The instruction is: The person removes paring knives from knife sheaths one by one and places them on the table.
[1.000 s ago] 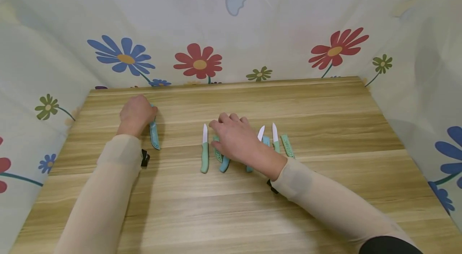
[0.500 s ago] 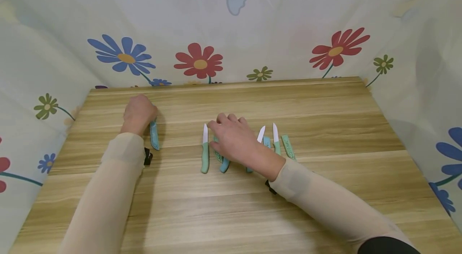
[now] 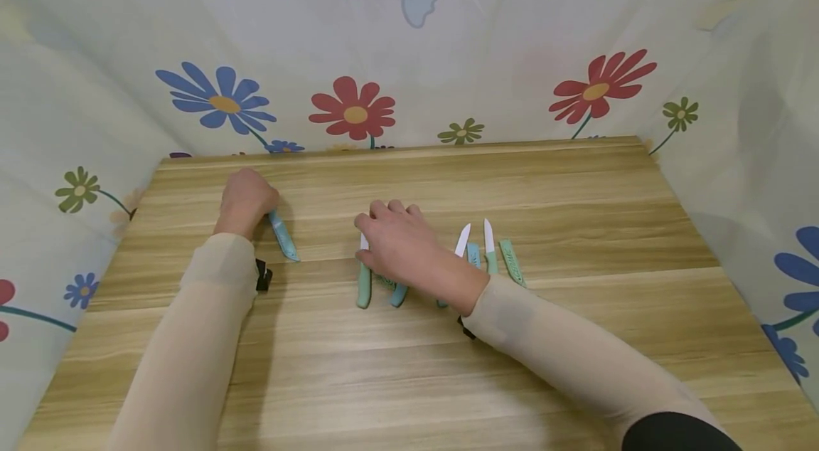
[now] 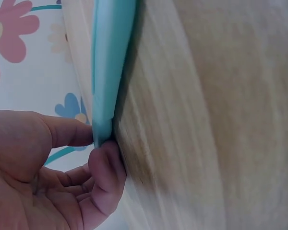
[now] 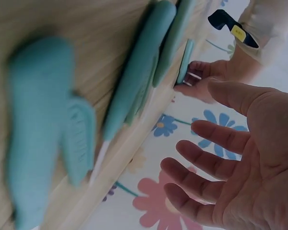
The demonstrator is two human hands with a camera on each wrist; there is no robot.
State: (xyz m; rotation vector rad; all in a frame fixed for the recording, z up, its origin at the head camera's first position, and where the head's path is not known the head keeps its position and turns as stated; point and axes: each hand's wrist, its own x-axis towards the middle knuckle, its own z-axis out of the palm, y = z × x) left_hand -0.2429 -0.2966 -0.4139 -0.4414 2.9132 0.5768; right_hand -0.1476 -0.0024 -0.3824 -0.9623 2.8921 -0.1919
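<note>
At the left of the table, my left hand (image 3: 246,198) pinches one end of a blue sheathed knife (image 3: 284,236) between thumb and fingers. The left wrist view shows this knife (image 4: 110,62) close along the wood. My right hand (image 3: 399,241) is held over the middle row, its fingers spread and holding nothing. Under or beside it lie a green-handled knife (image 3: 364,284) with a white blade, a blue-handled knife (image 3: 398,296) partly hidden by the palm, and a green sheath (image 3: 387,282). In the right wrist view, knife handles (image 5: 139,72) lie left of the open hand (image 5: 240,163).
Right of my right hand lie a bare white blade (image 3: 463,240), a blue sheath (image 3: 473,254), another green-handled knife (image 3: 491,262) and a green sheath (image 3: 512,262). The wooden table (image 3: 544,181) ends at a flower-printed curtain (image 3: 499,45) behind and at the sides.
The free end of the blue sheathed knife has swung to the right in my left hand. My right hand has shifted left, over the leftmost knife's blade.
</note>
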